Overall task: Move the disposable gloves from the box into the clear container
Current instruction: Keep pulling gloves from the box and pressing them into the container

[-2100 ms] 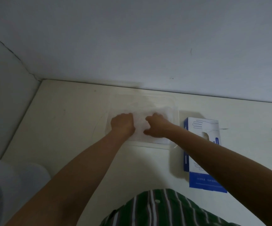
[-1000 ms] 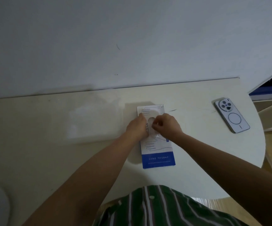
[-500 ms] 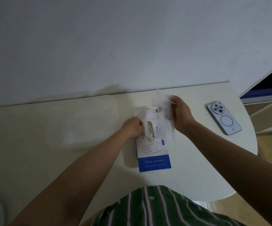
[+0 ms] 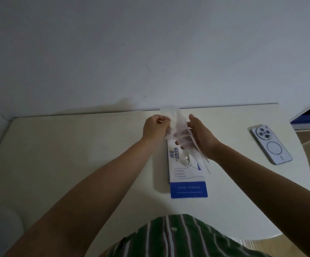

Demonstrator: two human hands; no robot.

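Note:
The white and blue glove box (image 4: 187,175) lies flat on the pale table (image 4: 76,154), its opening facing up. Just above its far end I hold a thin translucent disposable glove (image 4: 180,130) between both hands. My left hand (image 4: 156,128) pinches the glove's left edge with curled fingers. My right hand (image 4: 200,134) grips its right side, and the loose end hangs down over the box. The clear container does not show plainly on the pale tabletop to the left of the box.
A phone (image 4: 271,145) lies face down near the table's rounded right edge. A white wall runs right behind the table. My green striped shirt (image 4: 178,238) is at the near edge. Shelving stands beyond the table at far right.
The glove has come up out of the box. My left hand let go of the box and rose to take the glove's left edge. The camera view shifted slightly.

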